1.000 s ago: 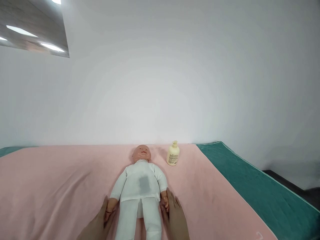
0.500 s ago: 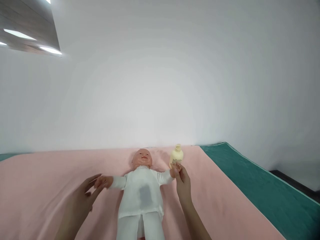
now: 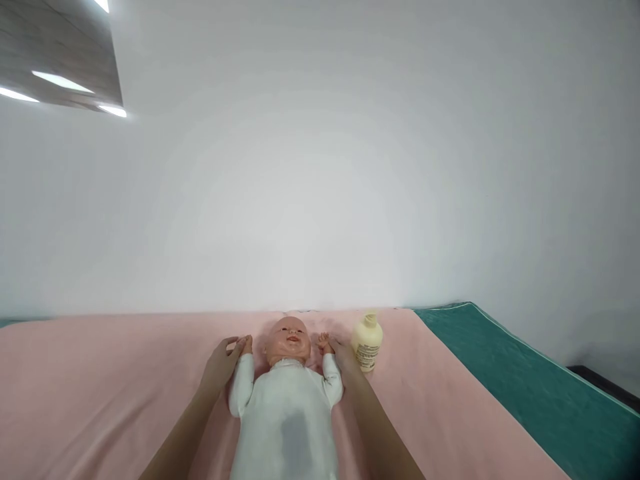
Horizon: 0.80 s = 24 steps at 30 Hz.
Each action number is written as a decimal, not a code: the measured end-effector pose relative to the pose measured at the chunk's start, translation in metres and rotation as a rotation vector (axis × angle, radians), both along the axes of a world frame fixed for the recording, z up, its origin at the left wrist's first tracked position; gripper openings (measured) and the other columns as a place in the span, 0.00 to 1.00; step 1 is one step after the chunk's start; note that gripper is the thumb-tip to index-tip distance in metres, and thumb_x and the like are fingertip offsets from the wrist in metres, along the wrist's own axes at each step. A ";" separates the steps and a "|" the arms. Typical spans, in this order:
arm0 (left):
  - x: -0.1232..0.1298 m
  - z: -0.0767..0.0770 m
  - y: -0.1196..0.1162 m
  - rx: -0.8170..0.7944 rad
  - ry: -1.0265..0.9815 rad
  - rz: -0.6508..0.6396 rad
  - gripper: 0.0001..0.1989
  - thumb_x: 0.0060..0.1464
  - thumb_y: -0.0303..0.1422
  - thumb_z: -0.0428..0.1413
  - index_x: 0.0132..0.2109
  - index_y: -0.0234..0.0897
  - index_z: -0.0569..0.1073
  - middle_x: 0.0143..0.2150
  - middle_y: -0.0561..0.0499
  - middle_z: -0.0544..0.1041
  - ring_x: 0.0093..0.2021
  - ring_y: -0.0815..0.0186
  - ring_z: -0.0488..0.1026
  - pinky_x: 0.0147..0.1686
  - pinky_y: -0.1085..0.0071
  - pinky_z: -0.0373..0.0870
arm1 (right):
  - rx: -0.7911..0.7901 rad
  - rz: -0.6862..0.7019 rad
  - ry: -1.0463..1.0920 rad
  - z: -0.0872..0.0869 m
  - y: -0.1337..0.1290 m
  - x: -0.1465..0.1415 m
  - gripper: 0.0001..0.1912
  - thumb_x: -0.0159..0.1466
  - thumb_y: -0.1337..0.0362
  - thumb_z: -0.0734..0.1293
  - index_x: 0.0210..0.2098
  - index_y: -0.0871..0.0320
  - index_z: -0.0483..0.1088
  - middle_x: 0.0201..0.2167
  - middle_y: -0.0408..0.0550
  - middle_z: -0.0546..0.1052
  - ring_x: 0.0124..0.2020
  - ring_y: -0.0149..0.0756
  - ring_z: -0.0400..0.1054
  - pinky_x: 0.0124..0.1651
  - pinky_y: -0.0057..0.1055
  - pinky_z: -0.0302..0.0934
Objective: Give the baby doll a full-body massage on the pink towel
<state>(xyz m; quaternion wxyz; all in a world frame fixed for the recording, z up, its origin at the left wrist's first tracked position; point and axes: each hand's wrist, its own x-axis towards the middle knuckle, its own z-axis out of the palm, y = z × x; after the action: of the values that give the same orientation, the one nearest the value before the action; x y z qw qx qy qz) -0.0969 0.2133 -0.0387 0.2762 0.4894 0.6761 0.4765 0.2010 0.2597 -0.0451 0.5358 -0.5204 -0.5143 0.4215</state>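
Pink cloth (image 3: 125, 393) beneath the doll (image 3: 267, 413), laid on its back near the middle of the scene, head (image 3: 286, 341) toward the far wall (image 3: 300, 200), both white-sleeved arms (image 3: 241, 388) bent up beside it. Left hand (image 3: 220, 363) at the doll's hand on the left (image 3: 248, 345), fingertips touching; right hand (image 3: 347, 361) against the doll's hand on the right (image 3: 324, 343), likewise in contact. Too small and overlapped in this view to tell whether clamped on or merely resting there. Best to guide both arms by a light hold close to the doll's hands, pressing neither down nor outward. Match left and right for height and bend; ease off at any resistance. Mind the bottle (image 3: 367, 343), upright just beside the right hand: work inward rather than toward it. Avoid dragging the body sideways or rucking the cloth.
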 end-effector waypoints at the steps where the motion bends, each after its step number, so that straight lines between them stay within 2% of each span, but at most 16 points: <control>1: 0.000 -0.006 0.003 -0.009 0.017 -0.014 0.24 0.53 0.48 0.50 0.46 0.32 0.73 0.44 0.38 0.80 0.43 0.52 0.78 0.41 0.62 0.73 | -0.011 -0.004 -0.017 -0.003 0.002 0.001 0.24 0.54 0.44 0.65 0.28 0.61 0.76 0.29 0.55 0.80 0.32 0.45 0.76 0.36 0.36 0.67; 3: 0.000 -0.014 0.007 -0.021 0.048 -0.041 0.23 0.53 0.48 0.50 0.44 0.34 0.74 0.44 0.39 0.80 0.44 0.52 0.77 0.43 0.62 0.71 | -0.019 -0.004 -0.049 -0.006 0.005 0.002 0.22 0.55 0.46 0.65 0.27 0.60 0.76 0.29 0.53 0.81 0.33 0.45 0.75 0.36 0.35 0.67; 6: 0.004 -0.016 0.006 -0.028 0.081 -0.061 0.23 0.54 0.48 0.49 0.45 0.35 0.74 0.44 0.40 0.80 0.45 0.53 0.77 0.43 0.62 0.70 | 0.002 0.001 -0.091 -0.005 0.004 0.000 0.22 0.55 0.46 0.65 0.24 0.60 0.76 0.27 0.53 0.80 0.34 0.47 0.75 0.38 0.37 0.66; 8: 0.007 -0.011 0.002 -0.025 0.095 -0.060 0.23 0.56 0.49 0.47 0.47 0.36 0.73 0.45 0.40 0.79 0.45 0.54 0.77 0.42 0.63 0.70 | 0.046 0.005 -0.096 -0.001 0.000 -0.004 0.23 0.55 0.45 0.64 0.27 0.60 0.76 0.29 0.54 0.80 0.36 0.49 0.75 0.41 0.39 0.66; 12: 0.014 0.007 -0.013 -0.007 0.129 -0.016 0.25 0.58 0.50 0.44 0.52 0.39 0.69 0.47 0.42 0.78 0.43 0.54 0.77 0.40 0.63 0.70 | 0.179 0.005 -0.062 0.016 -0.020 -0.010 0.25 0.58 0.46 0.63 0.39 0.61 0.76 0.42 0.56 0.79 0.46 0.49 0.72 0.50 0.41 0.64; 16: 0.017 0.032 -0.039 0.028 0.181 0.013 0.27 0.58 0.51 0.44 0.57 0.40 0.65 0.46 0.44 0.78 0.41 0.54 0.76 0.40 0.61 0.69 | 0.284 0.024 -0.046 0.038 -0.052 -0.010 0.22 0.56 0.51 0.68 0.44 0.59 0.73 0.45 0.55 0.78 0.48 0.47 0.71 0.52 0.41 0.63; 19: 0.017 0.048 -0.065 0.081 0.269 0.035 0.29 0.58 0.51 0.44 0.61 0.41 0.60 0.47 0.46 0.77 0.42 0.56 0.75 0.38 0.64 0.68 | 0.321 0.033 -0.041 0.052 -0.081 -0.006 0.22 0.56 0.56 0.69 0.47 0.58 0.72 0.47 0.53 0.77 0.49 0.46 0.71 0.52 0.40 0.64; 22: 0.017 0.058 -0.096 0.104 0.345 0.071 0.28 0.58 0.49 0.45 0.62 0.44 0.60 0.49 0.48 0.76 0.45 0.57 0.74 0.36 0.68 0.68 | 0.311 0.014 -0.074 0.059 -0.114 0.003 0.24 0.55 0.60 0.69 0.51 0.57 0.70 0.49 0.53 0.76 0.51 0.46 0.69 0.52 0.40 0.65; 24: 0.015 0.058 -0.119 0.088 0.379 0.107 0.28 0.56 0.49 0.46 0.61 0.46 0.61 0.49 0.49 0.77 0.46 0.56 0.74 0.34 0.70 0.68 | 0.289 -0.009 -0.121 0.061 -0.138 0.010 0.25 0.56 0.60 0.69 0.52 0.56 0.71 0.51 0.52 0.75 0.53 0.47 0.68 0.54 0.40 0.64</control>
<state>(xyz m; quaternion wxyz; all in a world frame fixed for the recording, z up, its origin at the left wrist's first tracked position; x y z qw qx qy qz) -0.0816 0.0944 0.0191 0.0967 0.5455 0.7194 0.4190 0.2106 0.1214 0.0155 0.5750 -0.4647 -0.5986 0.3084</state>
